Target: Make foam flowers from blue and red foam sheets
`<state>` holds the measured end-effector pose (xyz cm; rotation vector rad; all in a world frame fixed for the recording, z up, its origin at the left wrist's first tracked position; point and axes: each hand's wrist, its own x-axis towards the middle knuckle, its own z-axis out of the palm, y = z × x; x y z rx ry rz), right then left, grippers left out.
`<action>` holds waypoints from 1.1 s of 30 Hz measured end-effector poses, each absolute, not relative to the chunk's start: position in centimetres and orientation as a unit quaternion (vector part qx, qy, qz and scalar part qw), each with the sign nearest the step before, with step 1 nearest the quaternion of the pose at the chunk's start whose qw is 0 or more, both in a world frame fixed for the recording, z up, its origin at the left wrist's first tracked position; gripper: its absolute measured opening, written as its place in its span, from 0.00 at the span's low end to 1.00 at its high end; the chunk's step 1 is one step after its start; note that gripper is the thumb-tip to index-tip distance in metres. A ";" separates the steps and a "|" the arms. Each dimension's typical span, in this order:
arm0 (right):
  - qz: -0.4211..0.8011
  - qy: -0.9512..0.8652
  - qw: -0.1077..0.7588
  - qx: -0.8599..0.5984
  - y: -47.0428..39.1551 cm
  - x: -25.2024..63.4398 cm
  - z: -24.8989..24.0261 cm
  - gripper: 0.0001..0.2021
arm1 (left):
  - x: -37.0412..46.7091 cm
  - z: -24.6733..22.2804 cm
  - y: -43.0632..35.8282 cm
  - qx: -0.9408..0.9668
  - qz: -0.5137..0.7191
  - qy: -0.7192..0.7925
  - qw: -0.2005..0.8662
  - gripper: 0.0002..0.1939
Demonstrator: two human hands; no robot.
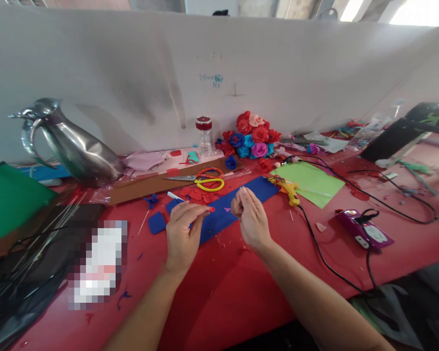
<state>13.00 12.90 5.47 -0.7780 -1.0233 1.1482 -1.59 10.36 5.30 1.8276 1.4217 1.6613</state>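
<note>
My left hand (185, 231) pinches a small piece of red crepe paper (212, 209) between thumb and fingertips. To the right of it, my right hand (251, 217) is closed, its fingers curled together; whatever it may hold is hidden. Both hands are raised over a strip of blue paper (215, 224). Just beyond them lie red petal-shaped cutouts (197, 195) and scissors (210, 185) with yellow handles. A yellow glue gun (289, 189) rests to the right of my right hand, on the end of the blue strip.
Finished paper roses (256, 136) are bunched at the back beside a glass jar (205, 139). A metal jug (76, 141) stands back left. Cords run from the glue gun toward a purple power strip (366, 229) at right. Green paper (314, 183) lies behind it.
</note>
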 end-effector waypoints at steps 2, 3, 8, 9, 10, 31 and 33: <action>0.507 -0.493 0.636 -0.308 12.6 12.9 5.6 0.14 | -1.7 5.0 10.5 0.667 0.557 0.482 0.108 0.07; 0.510 -0.517 0.623 -0.290 12.5 12.9 5.6 0.13 | -1.7 4.9 10.5 0.680 0.549 0.478 0.090 0.07; 0.464 -0.593 0.588 -0.295 12.1 12.6 5.3 0.11 | -1.6 4.6 10.5 0.703 0.531 0.470 0.059 0.09; 0.445 -0.598 0.593 -0.304 12.1 12.5 5.2 0.08 | -1.5 4.6 10.5 0.702 0.530 0.471 0.064 0.09; 0.426 -0.602 0.601 -0.308 12.0 12.5 5.2 0.06 | -1.4 4.6 10.4 0.700 0.530 0.472 0.073 0.09; 0.452 -0.589 0.607 -0.283 11.6 13.1 6.3 0.05 | -1.6 4.8 10.6 0.668 0.555 0.439 0.231 0.06; 0.476 -0.528 0.647 -0.275 11.7 13.4 6.2 0.08 | -1.5 4.8 10.7 0.667 0.555 0.441 0.229 0.06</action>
